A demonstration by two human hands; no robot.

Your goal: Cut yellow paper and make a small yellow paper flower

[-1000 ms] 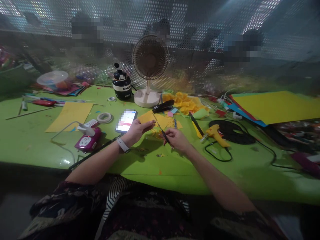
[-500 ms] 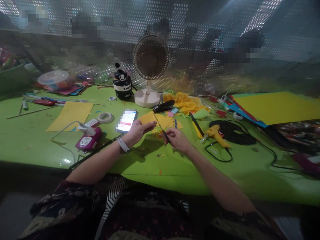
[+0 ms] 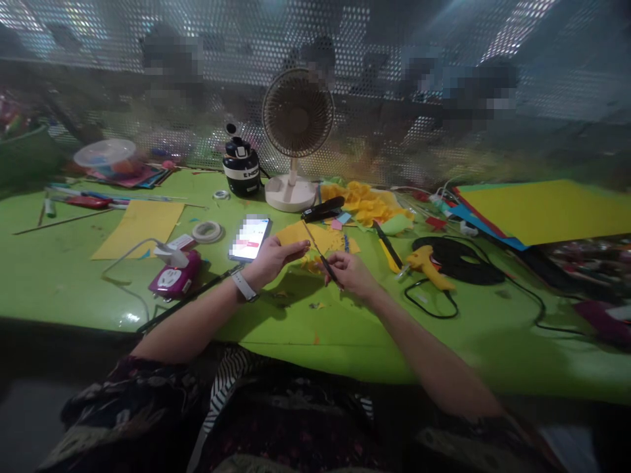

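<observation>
My left hand (image 3: 276, 257), with a pale watch on the wrist, holds a yellow paper (image 3: 292, 234) between thumb and fingers. My right hand (image 3: 349, 272) is closed around the dark handles of a pair of scissors (image 3: 327, 265). The thin blades point up and to the left, beside my left fingertips and over the paper. Small yellow cut pieces (image 3: 311, 265) lie under and between the hands. Just left of my left hand a lit phone (image 3: 250, 238) rests on the green table (image 3: 296, 332).
Behind stand a fan (image 3: 292, 194) and a black bottle (image 3: 241, 172). Yellow crepe paper (image 3: 367, 202), a stapler (image 3: 323, 209), a cutter (image 3: 388, 247) and a glue gun (image 3: 430, 266) lie to the right. A purple power socket (image 3: 173, 276) is at left.
</observation>
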